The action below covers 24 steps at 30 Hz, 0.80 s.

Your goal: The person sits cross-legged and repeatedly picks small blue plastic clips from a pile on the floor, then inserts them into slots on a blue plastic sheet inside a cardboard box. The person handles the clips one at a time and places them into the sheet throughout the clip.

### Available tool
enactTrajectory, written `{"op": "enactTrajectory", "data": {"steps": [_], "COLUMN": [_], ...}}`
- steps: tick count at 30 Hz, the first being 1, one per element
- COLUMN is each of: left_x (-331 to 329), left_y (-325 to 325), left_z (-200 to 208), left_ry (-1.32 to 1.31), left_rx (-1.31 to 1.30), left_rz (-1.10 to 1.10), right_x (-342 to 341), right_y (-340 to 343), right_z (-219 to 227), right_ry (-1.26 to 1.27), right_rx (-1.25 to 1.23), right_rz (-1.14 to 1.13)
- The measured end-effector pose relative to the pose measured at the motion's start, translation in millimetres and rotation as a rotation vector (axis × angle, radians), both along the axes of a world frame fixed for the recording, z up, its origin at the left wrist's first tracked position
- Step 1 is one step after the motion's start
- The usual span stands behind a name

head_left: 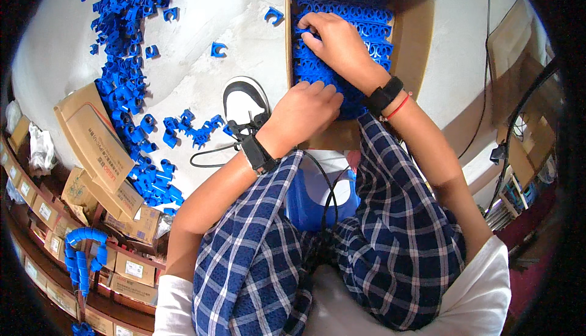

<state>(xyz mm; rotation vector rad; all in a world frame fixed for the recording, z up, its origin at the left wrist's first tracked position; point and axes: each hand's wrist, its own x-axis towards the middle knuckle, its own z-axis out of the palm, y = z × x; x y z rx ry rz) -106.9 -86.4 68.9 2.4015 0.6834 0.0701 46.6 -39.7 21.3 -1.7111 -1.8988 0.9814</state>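
While the right hand [334, 42] hangs over the far-left part of the cardboard box [416, 34], its thumb and forefinger curl in above the packed blue clips [369, 14], and whether that grip has a clip pinched cannot be told! Down at the near-left corner it's the left hand [300, 118], knuckles up, fingers bent over the clips just inside, its grip hidden underneath, so no telling what it holds either! Those clips lie in tight rows across the box, which stands on the pale floor [192, 89] right in front of the knees! And look left: a long heap of loose blue clips [124, 86] spreads along the floor, with stragglers near a black-and-white shoe [245, 99], and a tilted brown carton [94, 137] beside the heap
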Motion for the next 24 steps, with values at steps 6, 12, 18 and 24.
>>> {"op": "enactTrajectory", "data": {"steps": [6,12,18,24], "left_x": [6.3,8.7,12.6,-27.4], "left_y": [0.3,0.0,4.5,30.6], "left_z": [2.3,4.6,11.6,12.6], "left_ry": [-0.029,-0.043,-0.153,-0.431], "left_rx": [0.008,0.008,-0.088,0.044], "left_rz": [-0.012,-0.003,0.006,0.498], "right_x": [3.1,7.9,11.1,19.3], "right_y": [-5.5,-5.0,-2.4,5.5], "right_z": [-1.8,-1.5,4.6,18.1], "right_ry": [-0.022,-0.057,-0.058,-0.047], "right_rx": [0.031,0.047,0.088,0.167], "right_rz": [0.025,0.04,0.034,-0.048]}}
